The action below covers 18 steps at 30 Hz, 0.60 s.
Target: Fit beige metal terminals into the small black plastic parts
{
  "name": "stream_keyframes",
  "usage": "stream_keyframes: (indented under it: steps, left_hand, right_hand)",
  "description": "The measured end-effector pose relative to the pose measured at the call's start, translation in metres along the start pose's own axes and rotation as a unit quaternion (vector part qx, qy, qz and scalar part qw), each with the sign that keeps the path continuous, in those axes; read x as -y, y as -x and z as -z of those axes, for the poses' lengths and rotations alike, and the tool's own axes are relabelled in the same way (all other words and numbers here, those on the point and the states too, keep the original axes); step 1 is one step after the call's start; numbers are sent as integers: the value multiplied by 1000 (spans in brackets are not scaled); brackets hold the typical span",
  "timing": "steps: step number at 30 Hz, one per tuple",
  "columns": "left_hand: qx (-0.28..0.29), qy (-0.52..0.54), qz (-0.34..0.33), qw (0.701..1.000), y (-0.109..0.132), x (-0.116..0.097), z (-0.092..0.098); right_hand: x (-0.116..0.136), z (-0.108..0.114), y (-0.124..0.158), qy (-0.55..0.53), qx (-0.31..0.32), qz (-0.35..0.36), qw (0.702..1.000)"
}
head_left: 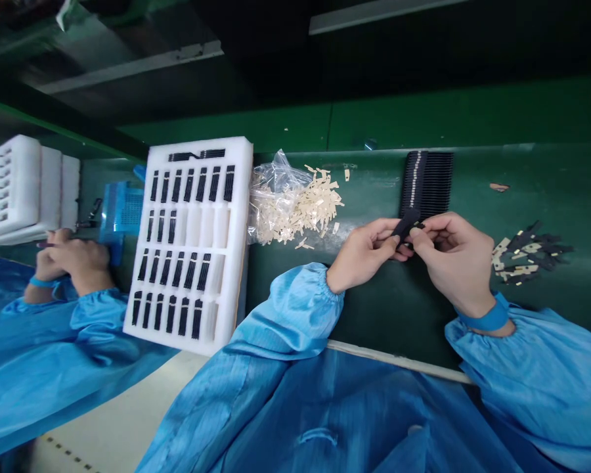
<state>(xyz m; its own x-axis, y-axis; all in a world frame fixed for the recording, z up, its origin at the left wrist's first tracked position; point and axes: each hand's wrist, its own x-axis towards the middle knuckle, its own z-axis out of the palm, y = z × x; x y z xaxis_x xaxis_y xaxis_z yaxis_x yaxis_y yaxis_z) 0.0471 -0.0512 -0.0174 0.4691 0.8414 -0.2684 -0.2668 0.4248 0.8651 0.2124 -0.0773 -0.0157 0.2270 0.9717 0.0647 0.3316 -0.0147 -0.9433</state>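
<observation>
My left hand (367,253) pinches a small flat black strip (406,223) between thumb and fingers. At the strip's right end, my right hand (456,259) has its thumb and fingertips closed on it, with a yellowish bit showing there. Whether a second tiny part sits between the right fingertips is hidden. Just beyond both hands lies a black ribbed rack (440,184) with a row of pale marks along it. To the right of my right hand is a loose pile of black strips and cream tabs (526,253).
Cream tabs (320,200) spill from a clear plastic bag (278,174). Left of it a white foam tray (177,266) holds bundles of black strips. A co-worker's hands (73,259) are at far left, near stacked white foam trays (17,190) and a blue perforated holder (123,207).
</observation>
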Motion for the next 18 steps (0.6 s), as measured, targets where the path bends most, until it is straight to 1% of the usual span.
stream_keyframes:
  steps: [12, 18]
  left_hand:
    - [-20, -3, 5, 1000, 1, 0, -2]
    - [-11, -9, -4, 1000, 1, -1, -2]
  right_hand:
    - [1, -1, 0, 7, 2, -4, 1000]
    - [-1, -1, 0, 6, 6, 4, 1000]
